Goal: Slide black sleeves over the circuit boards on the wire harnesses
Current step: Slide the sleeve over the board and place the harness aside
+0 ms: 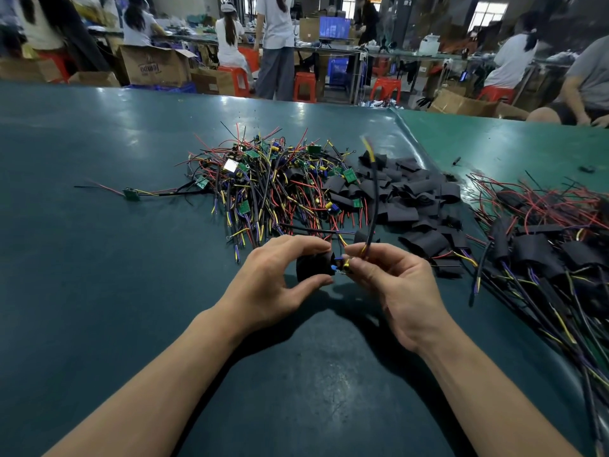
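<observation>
The left hand [280, 278] pinches a sleeve [314, 267]; just right of it, the right hand [392, 285] pinches a harness [370, 206] by its board end. The blue parts could snag the sleeve mouth if misaligned. The board itself hides behind fingertips. Beyond the sleeve lie 2 heaps: bare harnesses [263, 183], spare sleeves [412, 192].

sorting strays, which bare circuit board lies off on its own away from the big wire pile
The green board on the table, left of the main tangle, with thin red and black leads trailing left. The other bare boards sit inside the tangle.
</observation>
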`<state>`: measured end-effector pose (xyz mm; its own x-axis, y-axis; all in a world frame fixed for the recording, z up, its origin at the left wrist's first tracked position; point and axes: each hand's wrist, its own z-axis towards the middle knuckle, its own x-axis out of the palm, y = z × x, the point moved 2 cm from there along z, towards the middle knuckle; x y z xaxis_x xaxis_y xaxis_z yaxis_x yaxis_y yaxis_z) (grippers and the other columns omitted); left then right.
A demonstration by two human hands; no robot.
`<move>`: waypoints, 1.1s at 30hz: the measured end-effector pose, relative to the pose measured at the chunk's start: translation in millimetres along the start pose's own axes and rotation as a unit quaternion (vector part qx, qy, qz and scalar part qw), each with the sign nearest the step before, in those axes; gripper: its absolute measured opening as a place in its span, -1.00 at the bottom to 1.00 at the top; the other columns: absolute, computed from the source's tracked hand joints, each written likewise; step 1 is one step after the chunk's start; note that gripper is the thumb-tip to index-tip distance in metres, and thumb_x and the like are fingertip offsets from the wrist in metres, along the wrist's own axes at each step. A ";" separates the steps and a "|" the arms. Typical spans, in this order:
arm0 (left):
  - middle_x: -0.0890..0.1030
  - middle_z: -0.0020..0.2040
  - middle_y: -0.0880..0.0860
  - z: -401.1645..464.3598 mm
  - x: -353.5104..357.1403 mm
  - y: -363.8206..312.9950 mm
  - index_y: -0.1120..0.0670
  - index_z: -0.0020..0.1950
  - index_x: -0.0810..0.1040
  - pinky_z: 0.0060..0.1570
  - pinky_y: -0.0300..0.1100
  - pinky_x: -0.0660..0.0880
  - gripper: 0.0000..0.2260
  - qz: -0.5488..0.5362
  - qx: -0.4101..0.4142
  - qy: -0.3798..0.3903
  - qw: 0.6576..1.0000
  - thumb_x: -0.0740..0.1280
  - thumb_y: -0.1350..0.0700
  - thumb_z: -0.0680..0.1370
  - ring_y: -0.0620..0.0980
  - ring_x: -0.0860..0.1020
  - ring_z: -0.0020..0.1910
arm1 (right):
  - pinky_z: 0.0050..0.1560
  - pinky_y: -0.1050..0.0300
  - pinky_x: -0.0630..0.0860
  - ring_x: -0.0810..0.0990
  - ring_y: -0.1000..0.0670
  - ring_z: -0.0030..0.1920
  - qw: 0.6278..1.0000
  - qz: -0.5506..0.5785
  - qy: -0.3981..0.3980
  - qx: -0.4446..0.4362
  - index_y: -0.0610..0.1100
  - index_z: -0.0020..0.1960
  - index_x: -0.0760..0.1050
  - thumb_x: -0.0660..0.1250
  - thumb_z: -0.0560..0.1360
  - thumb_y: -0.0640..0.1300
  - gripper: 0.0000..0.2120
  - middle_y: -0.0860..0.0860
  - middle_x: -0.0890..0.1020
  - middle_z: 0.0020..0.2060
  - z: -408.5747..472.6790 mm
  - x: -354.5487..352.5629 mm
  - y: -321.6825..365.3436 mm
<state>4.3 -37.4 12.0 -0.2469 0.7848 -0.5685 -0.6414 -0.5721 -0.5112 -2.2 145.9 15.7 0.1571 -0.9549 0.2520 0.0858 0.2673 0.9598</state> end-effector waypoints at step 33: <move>0.66 0.08 -0.01 1.1 2.8 -8.3 0.14 0.20 0.60 0.13 -0.14 0.54 -0.65 -0.039 0.020 0.009 0.999 0.54 0.12 0.45 -0.11 0.62 0.09 | -0.20 0.25 0.58 0.68 0.02 -0.25 0.999 -0.031 -0.005 0.000 -0.09 -0.27 0.68 0.50 0.23 -0.24 -0.89 -0.07 0.69 -0.30 0.5 0.9 -2.8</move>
<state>8.1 -30.2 15.4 -0.1834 0.8217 -0.5397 -0.6867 -0.4999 -0.5278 -2.8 144.2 13.3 0.1408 -0.9711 0.1925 0.0948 0.2068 0.9738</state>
